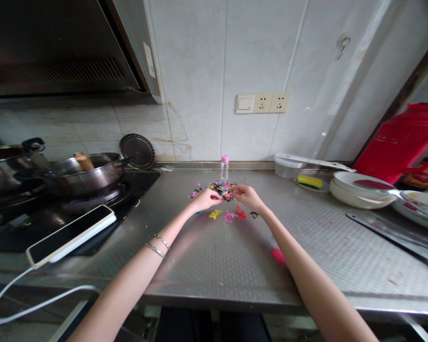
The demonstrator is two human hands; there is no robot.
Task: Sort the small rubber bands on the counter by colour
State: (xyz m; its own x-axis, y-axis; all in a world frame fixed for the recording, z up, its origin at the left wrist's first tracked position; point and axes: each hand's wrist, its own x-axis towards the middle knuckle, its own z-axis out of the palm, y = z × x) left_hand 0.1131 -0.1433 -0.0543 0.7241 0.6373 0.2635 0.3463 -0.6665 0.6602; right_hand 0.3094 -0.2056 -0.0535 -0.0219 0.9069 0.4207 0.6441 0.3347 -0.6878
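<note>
Both my hands reach to a mixed pile of small colourful pieces on the steel counter. My left hand is closed in a pinch at the pile's left edge. At the pile's right edge, my right hand pinches too. What either holds is too small to make out. In front of the hands lie separate little heaps: yellow, pink, red and black. A small clear bottle with a pink cap stands behind the pile.
A phone with a white cable rests on the stove edge at left, beside a pan. Plates, a yellow sponge, a clear container and a red stool are at right. A pink scrap lies near my right forearm.
</note>
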